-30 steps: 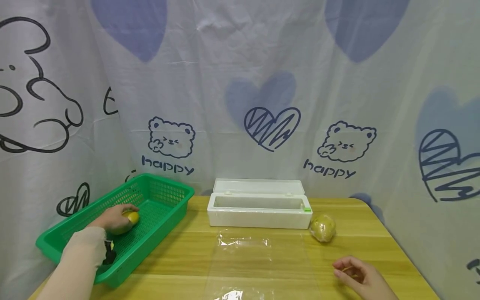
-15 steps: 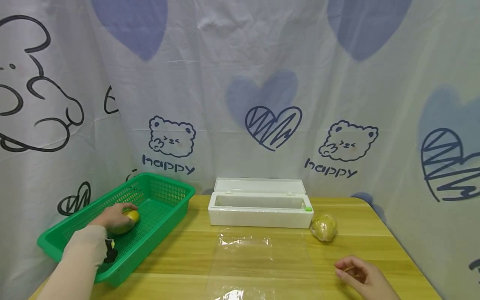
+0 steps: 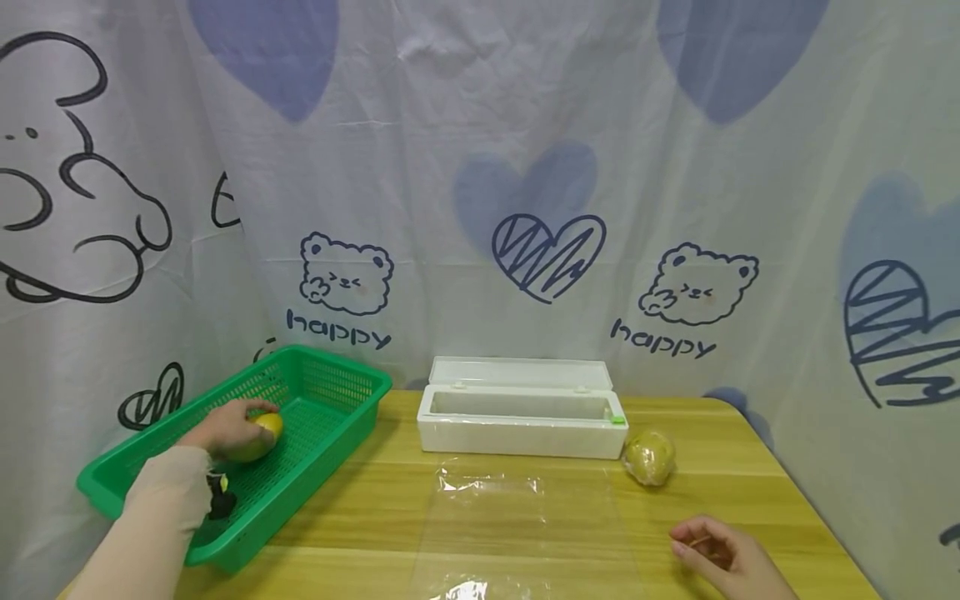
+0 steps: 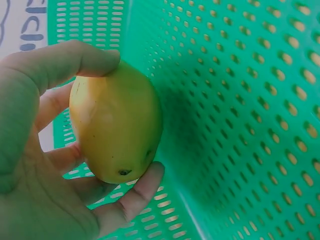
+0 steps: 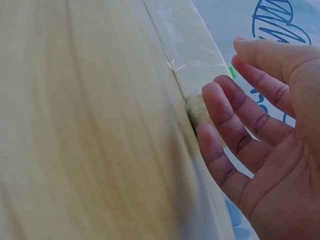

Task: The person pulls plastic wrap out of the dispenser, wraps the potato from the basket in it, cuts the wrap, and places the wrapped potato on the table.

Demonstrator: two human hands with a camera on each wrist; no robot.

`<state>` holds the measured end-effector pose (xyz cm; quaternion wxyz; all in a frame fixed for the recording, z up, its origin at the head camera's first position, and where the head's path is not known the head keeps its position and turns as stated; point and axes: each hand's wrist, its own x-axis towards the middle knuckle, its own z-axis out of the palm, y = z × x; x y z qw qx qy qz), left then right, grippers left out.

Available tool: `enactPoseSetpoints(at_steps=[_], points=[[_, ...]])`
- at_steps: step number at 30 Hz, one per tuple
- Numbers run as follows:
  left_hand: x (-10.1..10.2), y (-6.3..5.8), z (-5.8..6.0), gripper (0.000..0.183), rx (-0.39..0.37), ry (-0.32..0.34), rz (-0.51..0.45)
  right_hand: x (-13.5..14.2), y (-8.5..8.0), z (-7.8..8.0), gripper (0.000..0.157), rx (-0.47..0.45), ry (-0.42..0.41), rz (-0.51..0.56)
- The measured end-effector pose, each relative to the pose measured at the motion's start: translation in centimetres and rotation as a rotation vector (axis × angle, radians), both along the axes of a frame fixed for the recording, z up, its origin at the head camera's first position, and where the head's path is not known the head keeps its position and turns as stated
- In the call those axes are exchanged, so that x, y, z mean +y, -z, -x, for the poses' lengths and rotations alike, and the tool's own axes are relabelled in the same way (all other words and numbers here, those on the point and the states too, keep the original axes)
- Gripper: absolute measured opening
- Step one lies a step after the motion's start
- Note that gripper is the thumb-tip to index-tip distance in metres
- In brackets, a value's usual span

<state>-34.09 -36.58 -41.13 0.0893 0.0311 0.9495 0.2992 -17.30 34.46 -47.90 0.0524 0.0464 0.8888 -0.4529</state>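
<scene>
My left hand [image 3: 228, 429] reaches into the green basket [image 3: 330, 479] and grips a yellow mango [image 3: 268, 424]. In the left wrist view, thumb and fingers curl round the mango [image 4: 120, 125], close to the basket's perforated surface [image 4: 240, 100]. Over the table's right front my right hand [image 3: 731, 558] hangs with loosely bent fingers, holding nothing. A yellowish round fruit [image 3: 649, 458] wrapped in clear film sits beyond it, beside a long white film dispenser box [image 3: 517, 437] with its lid raised. From the box, a sheet of clear cling film [image 3: 517, 533] spreads across the table toward me.
The wooden table [image 3: 720, 433] has a rounded far right corner. A white printed curtain [image 3: 450, 100] hangs behind it and along both sides. A small green piece [image 3: 618, 420] sits at the box's right end.
My left hand and the mango have shifted slightly up in the basket, and more of the mango shows. The right hand stays nearly still. The wrapped fruit, box and film look unchanged.
</scene>
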Motion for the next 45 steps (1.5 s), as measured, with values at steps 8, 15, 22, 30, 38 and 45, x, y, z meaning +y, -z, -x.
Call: enactPoseSetpoints(at_steps=[8, 15, 22, 30, 38, 45], points=[[0.3, -1.3, -0.1, 0.071, 0.004, -0.005, -0.006, 0.4, 0.3, 0.0, 0.036, -0.001, -0.037, 0.01], [1.0, -2.6, -0.4, 0.071, 0.053, 0.034, -0.019, 0.3, 0.3, -0.1, 0.036, -0.003, -0.021, 0.015], [2.4, -4.0, -0.7, 0.073, 0.116, 0.073, 0.018, 0.2, 0.4, -0.1, 0.036, -0.002, -0.02, 0.009], [4.9, -6.2, -1.1, 0.07, 0.217, 0.136, 0.049, 0.1, 0.5, 0.1, 0.035, -0.002, -0.013, 0.006], [8.0, -7.9, -2.1, 0.067, 0.295, 0.192, 0.032, 0.1, 0.4, 0.1, 0.036, 0.002, -0.038, 0.008], [11.2, -9.0, -3.5, 0.063, 0.369, 0.259, 0.001, 0.2, 0.4, 0.1, 0.035, 0.015, -0.077, 0.024]])
